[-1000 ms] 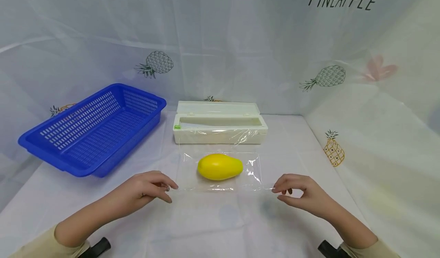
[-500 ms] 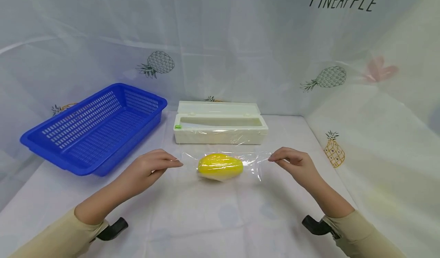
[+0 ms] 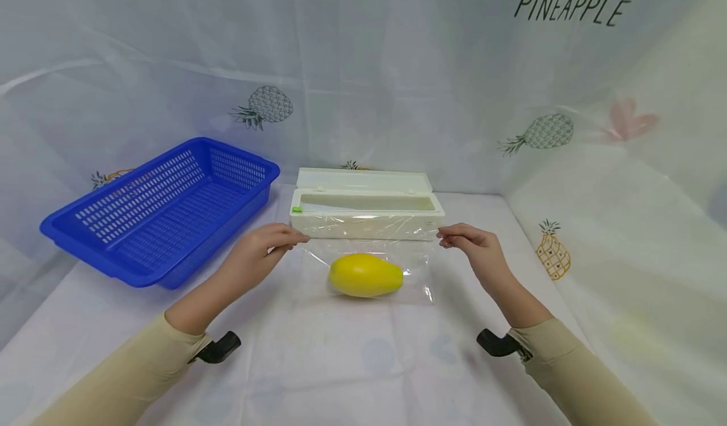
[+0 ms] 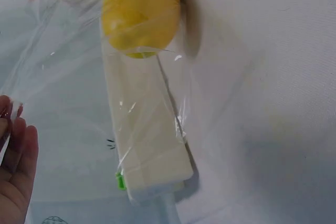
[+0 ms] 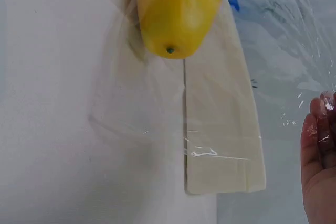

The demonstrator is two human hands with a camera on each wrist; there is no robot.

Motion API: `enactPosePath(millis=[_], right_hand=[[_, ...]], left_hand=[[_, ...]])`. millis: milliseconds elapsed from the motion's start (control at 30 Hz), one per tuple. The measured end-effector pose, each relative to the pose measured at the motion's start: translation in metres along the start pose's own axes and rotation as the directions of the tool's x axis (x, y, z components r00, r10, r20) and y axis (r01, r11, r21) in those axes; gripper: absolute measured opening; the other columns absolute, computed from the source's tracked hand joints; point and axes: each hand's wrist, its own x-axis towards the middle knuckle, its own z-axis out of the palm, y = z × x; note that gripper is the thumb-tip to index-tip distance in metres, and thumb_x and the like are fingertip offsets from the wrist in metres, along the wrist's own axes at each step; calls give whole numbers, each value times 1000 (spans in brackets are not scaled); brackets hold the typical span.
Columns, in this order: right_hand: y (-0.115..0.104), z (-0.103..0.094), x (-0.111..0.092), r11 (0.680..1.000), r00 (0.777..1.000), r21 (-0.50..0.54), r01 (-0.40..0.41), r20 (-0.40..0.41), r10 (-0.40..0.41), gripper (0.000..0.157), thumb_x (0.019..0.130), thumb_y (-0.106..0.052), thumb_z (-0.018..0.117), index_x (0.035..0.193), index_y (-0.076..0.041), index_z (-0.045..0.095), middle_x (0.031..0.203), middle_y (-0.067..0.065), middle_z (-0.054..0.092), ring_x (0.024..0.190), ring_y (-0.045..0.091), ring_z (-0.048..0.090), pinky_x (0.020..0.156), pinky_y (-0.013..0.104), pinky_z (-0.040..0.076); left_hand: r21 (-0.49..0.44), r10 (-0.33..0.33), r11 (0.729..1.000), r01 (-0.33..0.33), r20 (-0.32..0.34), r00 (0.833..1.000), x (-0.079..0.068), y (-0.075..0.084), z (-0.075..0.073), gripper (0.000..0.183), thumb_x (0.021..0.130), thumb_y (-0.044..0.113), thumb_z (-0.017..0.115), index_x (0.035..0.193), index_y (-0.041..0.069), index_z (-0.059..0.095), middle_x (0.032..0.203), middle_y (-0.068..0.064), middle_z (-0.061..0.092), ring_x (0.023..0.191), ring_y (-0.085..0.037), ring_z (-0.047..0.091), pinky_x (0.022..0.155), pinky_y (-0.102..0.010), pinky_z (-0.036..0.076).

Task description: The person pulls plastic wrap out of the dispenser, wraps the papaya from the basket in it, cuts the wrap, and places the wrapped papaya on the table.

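Note:
A yellow fruit, shaped like a papaya or mango (image 3: 366,276), lies on the white cloth with clear cling film (image 3: 419,265) around it. My left hand (image 3: 250,259) pinches the film's left corner between thumb and fingers, level with the front of the box. Opposite it, my right hand (image 3: 483,255) pinches the right corner. Between the hands the film's edge is raised, and it passes over the fruit in both wrist views. Just behind is a white cling film dispenser box (image 3: 363,226), its lid tipped back and a green slider (image 3: 298,209) at its left end.
A blue plastic basket (image 3: 165,224) with slotted walls stands at the left, near the back curtain (image 3: 363,85). White cloth (image 3: 352,363) covers the table. A pineapple-print curtain (image 3: 613,199) borders the right side.
Both hands have moved away from the person, carrying the film's near edge up over the fruit toward the box. The fruit, box and basket have stayed in place.

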Motion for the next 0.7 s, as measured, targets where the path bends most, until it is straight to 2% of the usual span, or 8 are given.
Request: enactPosePath(millis=[100, 267, 400, 467, 567, 700], right_hand=[[8, 2, 9, 999, 999, 31, -42, -7, 42, 28, 96, -2, 59, 115, 19, 60, 102, 4, 69, 88, 16, 66, 83, 26, 54], [21, 7, 23, 994, 995, 42, -102, -4, 103, 34, 95, -6, 63, 120, 16, 59, 102, 1, 69, 87, 13, 66, 83, 24, 53], [29, 12, 31, 986, 986, -1, -166, -15, 166, 37, 95, -11, 64, 124, 11, 60, 109, 10, 68, 87, 12, 66, 85, 25, 53], [33, 14, 35, 981, 981, -20, -191, -20, 191, 37, 95, -12, 65, 125, 8, 61, 113, 16, 66, 87, 12, 66, 86, 26, 53], [40, 17, 39, 977, 977, -16, -212, -27, 211, 36, 93, -10, 67, 126, 5, 62, 117, 18, 63, 87, 13, 67, 86, 27, 54], [49, 19, 42, 971, 971, 1, -238, -18, 238, 38, 91, -3, 67, 129, 2, 60, 119, 15, 62, 87, 12, 66, 84, 26, 54]], left_hand=[[-19, -11, 1000, 11, -29, 1000, 4, -5, 5, 29, 87, -12, 64, 108, 6, 75, 102, -7, 71, 98, -25, 65, 83, -40, 55], [-65, -41, 997, 38, -55, 998, 11, -13, 12, 24, 88, -10, 64, 107, 1, 74, 101, -9, 72, 91, -23, 67, 80, -37, 56], [-131, -131, 983, 126, -32, 991, 19, -17, 16, 24, 91, -9, 60, 109, 0, 73, 102, -11, 71, 86, -22, 67, 76, -32, 56], [-195, -193, 962, 189, -6, 981, 22, -19, 18, 24, 93, -7, 57, 113, -2, 71, 105, -13, 69, 86, -22, 67, 77, -31, 56], [-257, -276, 926, 275, 33, 961, 25, -24, 23, 25, 94, 0, 61, 118, -1, 68, 111, -12, 67, 85, -21, 68, 77, -30, 56], [-270, -346, 896, 353, 73, 935, 28, -34, 31, 33, 90, 8, 70, 122, 4, 67, 117, -11, 65, 77, -17, 69, 73, -31, 57]])
